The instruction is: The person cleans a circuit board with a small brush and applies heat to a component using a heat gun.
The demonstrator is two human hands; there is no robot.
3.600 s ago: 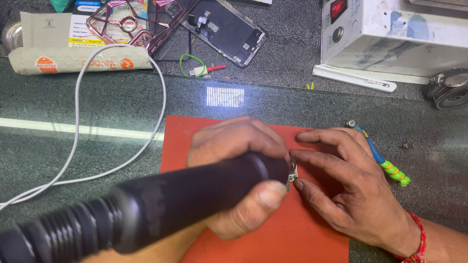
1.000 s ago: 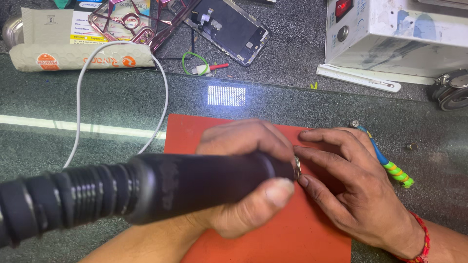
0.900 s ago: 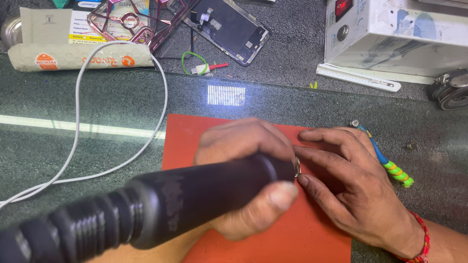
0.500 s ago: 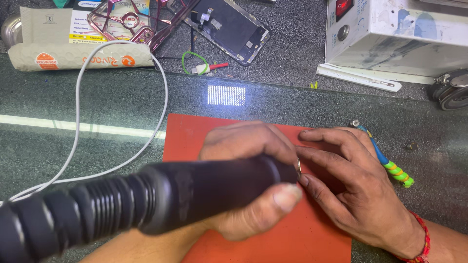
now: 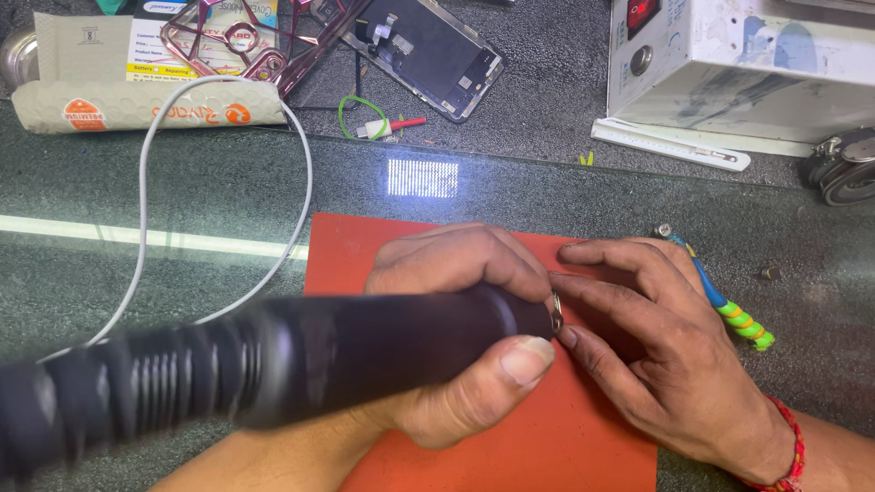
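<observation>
My left hand (image 5: 460, 264) is wrapped around a thick black rotary handpiece (image 5: 273, 364) that points right, its rear end blurred toward the camera. The metal tip (image 5: 557, 312) sits at the fingertips of my right hand (image 5: 665, 364). That hand lies flat on an orange mat (image 5: 547, 446), fingers pressed down around a small part that I cannot make out. A red thread band is on the right wrist.
A green-and-blue handled tool (image 5: 729, 305) lies just beyond my right hand. A white cable (image 5: 141, 228) loops on the glass at left. Behind are an opened phone (image 5: 428, 55), a padded envelope (image 5: 137, 100), a pink phone case (image 5: 255, 46) and a white machine box (image 5: 738, 64).
The rear of the black handpiece has swung slightly up and down. Its tip and both hands stay in the same spot on the mat.
</observation>
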